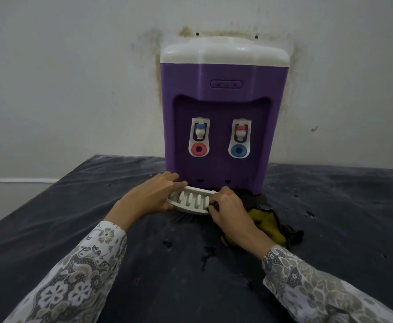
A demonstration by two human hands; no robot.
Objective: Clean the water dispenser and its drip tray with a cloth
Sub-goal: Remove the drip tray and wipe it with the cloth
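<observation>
A purple water dispenser (223, 108) with a white top stands at the back of the table against the wall, two taps in its front recess. Its white slotted drip tray (192, 201) sits just in front of the dispenser's base, tilted slightly. My left hand (154, 194) grips the tray's left end, fingers curled over its far edge. My right hand (228, 208) grips the tray's right end. A crumpled yellow-green cloth (270, 226) with a dark edge lies on the table to the right, partly under my right wrist.
The table carries a dark cover (97, 229) with wet spots and small specks. The stained white wall (74, 78) rises right behind the dispenser. The table's left edge runs diagonally at the lower left.
</observation>
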